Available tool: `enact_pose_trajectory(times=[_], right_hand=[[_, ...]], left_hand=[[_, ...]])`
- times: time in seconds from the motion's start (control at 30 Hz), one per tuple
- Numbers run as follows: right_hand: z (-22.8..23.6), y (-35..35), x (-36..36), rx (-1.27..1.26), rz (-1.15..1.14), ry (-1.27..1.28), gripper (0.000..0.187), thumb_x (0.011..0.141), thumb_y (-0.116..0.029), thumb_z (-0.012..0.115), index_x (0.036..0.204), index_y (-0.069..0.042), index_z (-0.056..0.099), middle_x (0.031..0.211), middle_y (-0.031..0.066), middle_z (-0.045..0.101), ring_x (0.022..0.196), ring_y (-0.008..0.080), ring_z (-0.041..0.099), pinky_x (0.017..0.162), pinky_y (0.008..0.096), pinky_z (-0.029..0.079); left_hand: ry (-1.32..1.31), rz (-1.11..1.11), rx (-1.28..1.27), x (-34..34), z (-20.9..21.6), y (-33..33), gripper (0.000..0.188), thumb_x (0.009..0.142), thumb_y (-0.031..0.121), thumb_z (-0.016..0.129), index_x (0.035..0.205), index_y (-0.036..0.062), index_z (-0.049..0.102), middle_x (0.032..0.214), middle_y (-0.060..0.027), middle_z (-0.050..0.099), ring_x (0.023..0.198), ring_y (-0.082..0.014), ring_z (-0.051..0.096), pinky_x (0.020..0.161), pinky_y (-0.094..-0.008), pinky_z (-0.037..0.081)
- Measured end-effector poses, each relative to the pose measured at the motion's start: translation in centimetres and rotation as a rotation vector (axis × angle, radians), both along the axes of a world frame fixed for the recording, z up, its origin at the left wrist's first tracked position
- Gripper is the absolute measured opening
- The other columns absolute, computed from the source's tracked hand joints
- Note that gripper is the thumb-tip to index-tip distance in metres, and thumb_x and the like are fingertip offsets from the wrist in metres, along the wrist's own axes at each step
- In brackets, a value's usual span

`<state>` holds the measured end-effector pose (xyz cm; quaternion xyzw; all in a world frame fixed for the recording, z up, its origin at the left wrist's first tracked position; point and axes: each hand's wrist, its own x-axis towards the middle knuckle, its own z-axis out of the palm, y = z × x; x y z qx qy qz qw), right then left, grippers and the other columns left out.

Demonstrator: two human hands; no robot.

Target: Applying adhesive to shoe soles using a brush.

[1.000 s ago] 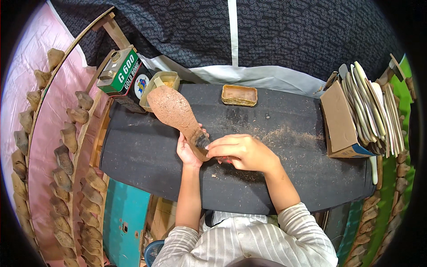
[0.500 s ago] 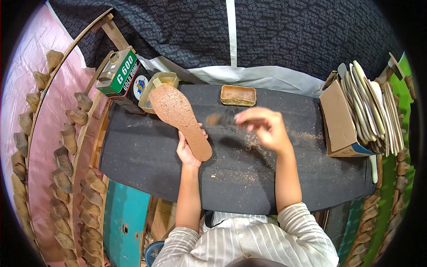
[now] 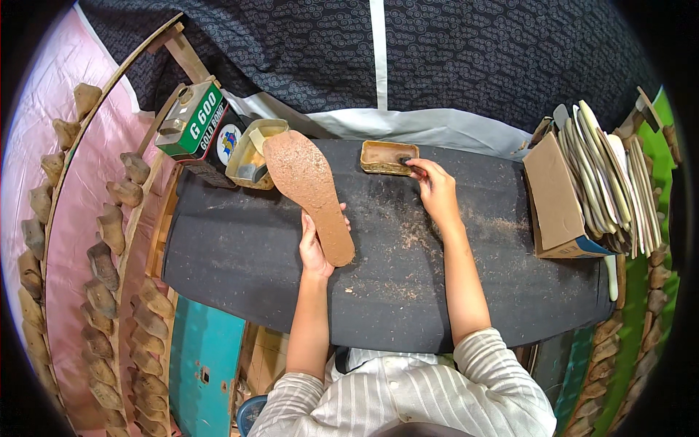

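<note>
Clearly, lettering (image 3: pixel 206 115) marks the can (image 3: pixel 202 141) left of the sole (image 3: pixel 312 191).

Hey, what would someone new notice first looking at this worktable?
Probably the brown shoe sole, held in the left hand left of centre. Next, the right hand with a small dark thing at the right end of a shallow tray. Rows of wooden foot-shaped blocks line the far left.

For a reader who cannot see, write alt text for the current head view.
A person's left hand holds a flat, brown, sole-shaped piece above a black tablecloth; the right hand pinches a small dark object at a shallow, yellowish rectangular tray. A green-and-black metal can stands at left, a brown cardboard box of pale flat shapes at right.
</note>
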<state>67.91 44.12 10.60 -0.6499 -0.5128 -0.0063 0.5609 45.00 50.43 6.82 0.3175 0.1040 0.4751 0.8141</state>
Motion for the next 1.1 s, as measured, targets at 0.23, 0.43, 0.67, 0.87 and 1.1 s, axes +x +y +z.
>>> enact_pose_trajectory(times=[0.23, 0.43, 0.67, 0.87, 1.1], right_hand=[[3.3, -1.1, -1.2, 0.028, -0.014, -0.060, 0.031, 0.076, 0.015, 0.051, 0.098, -0.002, 0.064, 0.094, 0.0115, 0.065, 0.078, 0.0159, 0.063, 0.071, 0.0251, 0.051], [7.3, -3.5, -5.8, 0.072, 0.504, 0.175, 0.049, 0.058, 0.018, 0.036, 0.090, 0.000, 0.067, 0.098, 0.0114, 0.066, 0.082, 0.0159, 0.065, 0.065, 0.0237, 0.054], [6.8, -3.2, -8.6, 0.115, 0.664, -0.153, 0.043, 0.055, 0.014, 0.052, 0.090, -0.006, 0.068, 0.094, 0.0089, 0.068, 0.084, 0.0226, 0.065, 0.071, 0.0306, 0.054], [7.0, -3.4, -8.8, 0.026, 0.781, -0.189, 0.031, 0.063, 0.009, 0.055, 0.090, -0.004, 0.064, 0.089, 0.0090, 0.066, 0.082, 0.0269, 0.064, 0.075, 0.0345, 0.051], [7.5, -4.1, -7.9, -0.219, 0.958, -0.044, 0.038, 0.058, 0.012, 0.049, 0.088, -0.003, 0.066, 0.090, 0.0106, 0.067, 0.079, 0.0230, 0.066, 0.067, 0.0308, 0.054]], left_hand=[[-0.045, 0.027, -0.026, -0.2, -0.1, 0.3, 0.039, 0.097, 0.035, 0.033, 0.131, 0.0151, 0.035, 0.117, -0.0193, 0.052, 0.089, -0.0281, 0.057, 0.079, -0.0386, 0.049], [-0.106, 0.094, -0.074, -1.2, -1.0, 1.3, 0.041, 0.098, 0.035, 0.032, 0.134, 0.0150, 0.033, 0.119, -0.0178, 0.052, 0.095, -0.0268, 0.057, 0.083, -0.0383, 0.049], [-0.108, 0.186, -0.070, -1.2, -0.6, 1.2, 0.042, 0.098, 0.031, 0.032, 0.137, 0.0164, 0.030, 0.126, -0.0168, 0.048, 0.113, -0.0272, 0.050, 0.091, -0.0391, 0.046], [-0.226, 0.159, -0.079, -2.0, -1.2, 1.9, 0.040, 0.098, 0.033, 0.033, 0.135, 0.0176, 0.033, 0.122, -0.0167, 0.050, 0.098, -0.0265, 0.056, 0.084, -0.0407, 0.049], [-0.317, 0.148, -0.127, -1.8, -1.1, 2.1, 0.040, 0.098, 0.033, 0.034, 0.135, 0.0177, 0.034, 0.120, -0.0170, 0.052, 0.093, -0.0263, 0.057, 0.081, -0.0398, 0.049]])
